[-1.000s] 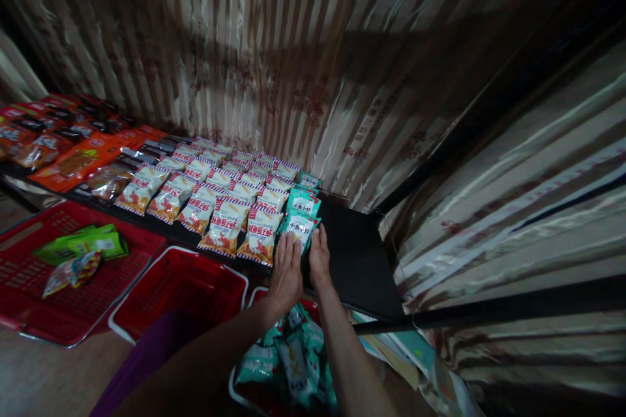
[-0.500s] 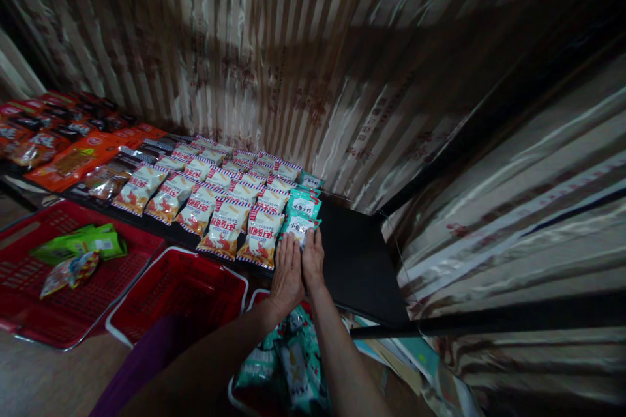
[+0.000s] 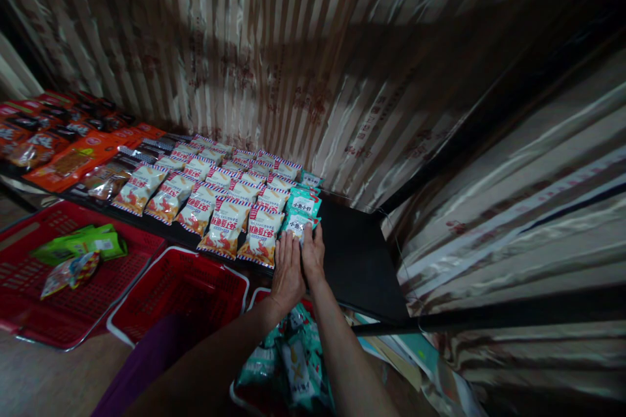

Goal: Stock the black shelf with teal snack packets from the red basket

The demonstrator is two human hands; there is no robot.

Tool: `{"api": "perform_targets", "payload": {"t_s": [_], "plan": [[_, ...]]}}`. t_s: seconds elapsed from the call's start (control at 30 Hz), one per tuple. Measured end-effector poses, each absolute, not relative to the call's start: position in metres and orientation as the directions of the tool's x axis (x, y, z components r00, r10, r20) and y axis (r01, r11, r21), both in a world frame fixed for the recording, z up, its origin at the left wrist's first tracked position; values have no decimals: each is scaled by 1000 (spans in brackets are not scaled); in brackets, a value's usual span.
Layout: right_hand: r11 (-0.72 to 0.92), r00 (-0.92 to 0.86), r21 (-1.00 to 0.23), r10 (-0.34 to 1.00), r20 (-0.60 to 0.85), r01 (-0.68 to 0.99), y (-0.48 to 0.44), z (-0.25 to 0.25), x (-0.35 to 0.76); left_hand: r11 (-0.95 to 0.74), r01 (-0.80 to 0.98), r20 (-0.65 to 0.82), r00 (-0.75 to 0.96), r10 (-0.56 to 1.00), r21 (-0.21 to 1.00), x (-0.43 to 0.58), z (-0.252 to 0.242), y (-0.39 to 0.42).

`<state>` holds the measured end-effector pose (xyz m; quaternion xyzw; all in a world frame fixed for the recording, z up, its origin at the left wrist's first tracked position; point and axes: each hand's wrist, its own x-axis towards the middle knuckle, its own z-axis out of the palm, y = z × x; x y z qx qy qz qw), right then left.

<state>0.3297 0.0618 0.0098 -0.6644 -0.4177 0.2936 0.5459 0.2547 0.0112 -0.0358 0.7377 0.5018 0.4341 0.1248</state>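
My left hand (image 3: 287,271) lies with its fingers stretched out over the lower part of a teal snack packet (image 3: 294,223) on the black shelf. My right hand (image 3: 313,255) rests beside it on the packet's right side, fingers extended. Both hands touch this front packet and cover its lower half. Behind it, another teal packet (image 3: 303,204) lies in the same row, with more teal ones further back. Immediately left of my hands sits a white-and-orange snack bag (image 3: 263,234), one of several in rows.
Bare black shelf (image 3: 359,260) extends to the right, up to a dark metal frame. Orange packets (image 3: 68,159) lie further left. Below stand a red basket (image 3: 147,247) with green packets, another red basket (image 3: 195,280), and a basket of teal packets (image 3: 293,365). Corrugated sheeting hangs behind.
My hands have shifted slightly on the front teal packet, and more of its printed front shows. The baskets and other bags stay in place.
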Motion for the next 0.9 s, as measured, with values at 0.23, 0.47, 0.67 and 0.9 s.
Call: {"api": "perform_targets", "payload": {"t_s": [0.23, 0.47, 0.67, 0.9], "plan": [[-132, 501, -941, 864, 45, 312, 61, 10, 328, -461, 625, 502, 125, 856, 630, 255, -36, 13], [-111, 483, -920, 871, 92, 376, 48, 8, 327, -488, 609, 527, 131, 839, 626, 251, -34, 11], [-108, 504, -899, 853, 135, 424, 23, 2, 330, -512, 558, 534, 140, 834, 653, 247, -35, 11], [-60, 494, -869, 841, 220, 491, -4, -7, 326, -568, 501, 531, 231, 815, 653, 238, -40, -17]]}}
